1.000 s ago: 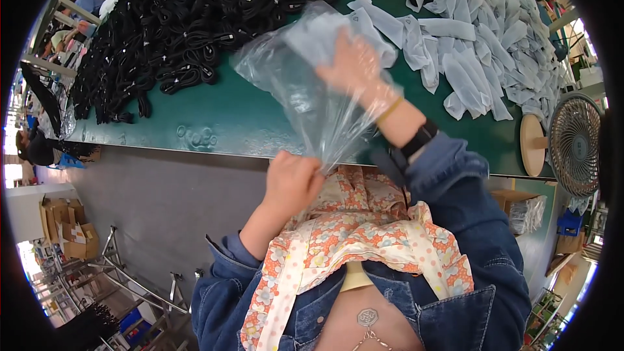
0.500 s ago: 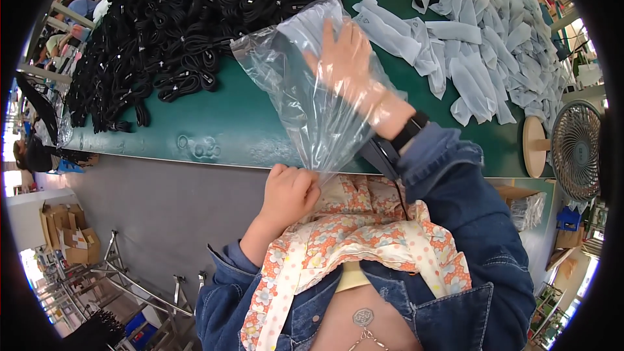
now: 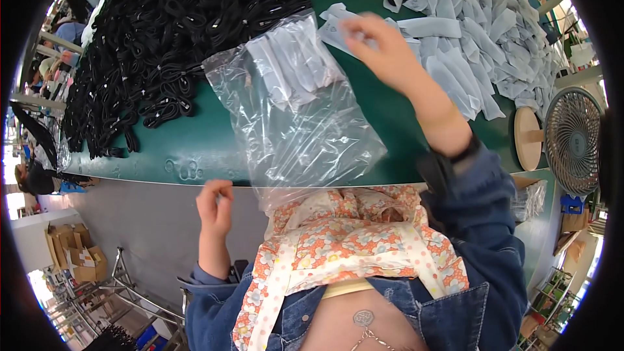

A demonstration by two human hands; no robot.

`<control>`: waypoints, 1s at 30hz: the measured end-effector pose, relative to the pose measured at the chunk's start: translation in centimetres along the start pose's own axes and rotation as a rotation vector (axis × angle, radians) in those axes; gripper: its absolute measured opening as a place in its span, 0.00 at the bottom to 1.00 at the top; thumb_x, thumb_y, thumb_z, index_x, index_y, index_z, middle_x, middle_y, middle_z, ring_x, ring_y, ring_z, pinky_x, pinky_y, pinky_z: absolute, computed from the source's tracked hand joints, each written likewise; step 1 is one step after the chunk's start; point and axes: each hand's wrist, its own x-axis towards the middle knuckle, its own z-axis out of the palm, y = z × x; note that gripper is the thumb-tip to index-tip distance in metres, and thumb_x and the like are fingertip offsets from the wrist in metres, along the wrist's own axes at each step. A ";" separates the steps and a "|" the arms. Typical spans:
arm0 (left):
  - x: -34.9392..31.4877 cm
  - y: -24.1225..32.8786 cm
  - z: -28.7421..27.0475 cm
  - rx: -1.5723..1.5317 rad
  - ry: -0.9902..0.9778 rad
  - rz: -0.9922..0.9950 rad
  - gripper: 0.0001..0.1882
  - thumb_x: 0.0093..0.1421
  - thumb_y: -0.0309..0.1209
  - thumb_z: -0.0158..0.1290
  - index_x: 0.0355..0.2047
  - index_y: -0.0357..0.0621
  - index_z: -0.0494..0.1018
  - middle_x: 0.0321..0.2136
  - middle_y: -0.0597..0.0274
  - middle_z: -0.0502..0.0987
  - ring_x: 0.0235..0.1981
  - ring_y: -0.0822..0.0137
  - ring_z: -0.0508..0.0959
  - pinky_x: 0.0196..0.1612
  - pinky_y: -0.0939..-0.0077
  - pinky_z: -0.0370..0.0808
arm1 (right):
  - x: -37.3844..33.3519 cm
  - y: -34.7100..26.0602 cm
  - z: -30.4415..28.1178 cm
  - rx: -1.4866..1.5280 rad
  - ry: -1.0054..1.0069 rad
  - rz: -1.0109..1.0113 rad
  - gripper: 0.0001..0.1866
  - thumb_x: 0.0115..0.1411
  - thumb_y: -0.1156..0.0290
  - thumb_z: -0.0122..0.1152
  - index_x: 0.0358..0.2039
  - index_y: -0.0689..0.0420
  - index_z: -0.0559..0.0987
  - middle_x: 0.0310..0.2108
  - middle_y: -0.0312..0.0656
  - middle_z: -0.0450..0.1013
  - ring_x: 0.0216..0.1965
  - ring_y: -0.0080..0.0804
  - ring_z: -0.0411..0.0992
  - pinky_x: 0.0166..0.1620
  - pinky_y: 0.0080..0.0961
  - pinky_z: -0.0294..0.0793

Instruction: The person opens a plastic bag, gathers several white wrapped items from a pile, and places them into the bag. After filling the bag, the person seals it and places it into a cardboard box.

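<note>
A clear plastic bag (image 3: pixel 305 146) lies flat on the green table, its near end hanging over the front edge against my apron. Several pale sleeves (image 3: pixel 292 65) are packed side by side in its far end. My left hand (image 3: pixel 214 211) is off the bag, just in front of the table edge, fingers loosely curled, thumb and forefinger a little apart, nothing visible in them. My right hand (image 3: pixel 383 52) is raised over the near side of a heap of pale grey-white sleeves (image 3: pixel 448 32). Its fingers are apart, slightly blurred by motion, and no object shows in them.
Black coiled cables (image 3: pixel 175 45) form a large heap at the table's far left. A round fan (image 3: pixel 574 140) stands at the right end, beside a round wooden disc (image 3: pixel 528 138). Cardboard boxes (image 3: pixel 77 253) and a metal frame (image 3: pixel 130 292) are on the floor at left.
My right hand has come out from the bag and moved right, toward the sleeves. My left hand has let go of the bag's near end and moved left. The bag now lies spread flat.
</note>
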 end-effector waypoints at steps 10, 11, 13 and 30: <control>11.1 9.9 4.0 0.376 -0.389 0.389 0.04 0.51 0.23 0.54 0.29 0.42 0.74 0.21 0.63 0.73 0.22 0.66 0.72 0.29 0.73 0.64 | -8.2 8.4 -0.7 -0.740 0.067 -0.142 0.27 0.53 0.60 0.60 0.55 0.38 0.69 0.54 0.43 0.65 0.52 0.41 0.65 0.55 0.43 0.58; 11.7 10.3 4.2 0.357 -0.405 0.354 0.04 0.51 0.23 0.54 0.29 0.42 0.74 0.22 0.62 0.73 0.23 0.65 0.72 0.29 0.73 0.65 | -10.0 7.5 -1.5 -0.772 0.033 -0.209 0.26 0.53 0.61 0.60 0.55 0.39 0.70 0.53 0.42 0.65 0.51 0.41 0.65 0.54 0.43 0.58; 13.0 12.1 5.8 0.326 -0.438 0.318 0.04 0.51 0.23 0.54 0.29 0.41 0.74 0.23 0.61 0.73 0.24 0.65 0.72 0.29 0.73 0.65 | -13.2 5.1 -2.9 -0.820 0.017 -0.208 0.26 0.52 0.63 0.60 0.54 0.41 0.70 0.52 0.43 0.66 0.51 0.41 0.65 0.53 0.41 0.60; 16.2 11.8 25.9 0.733 -0.842 -0.065 0.29 0.50 0.37 0.58 0.45 0.26 0.63 0.35 0.37 0.75 0.39 0.42 0.76 0.42 0.59 0.75 | -17.2 3.4 -0.5 -0.134 0.081 0.638 0.32 0.47 0.69 0.61 0.53 0.65 0.64 0.34 0.58 0.73 0.32 0.49 0.74 0.38 0.35 0.73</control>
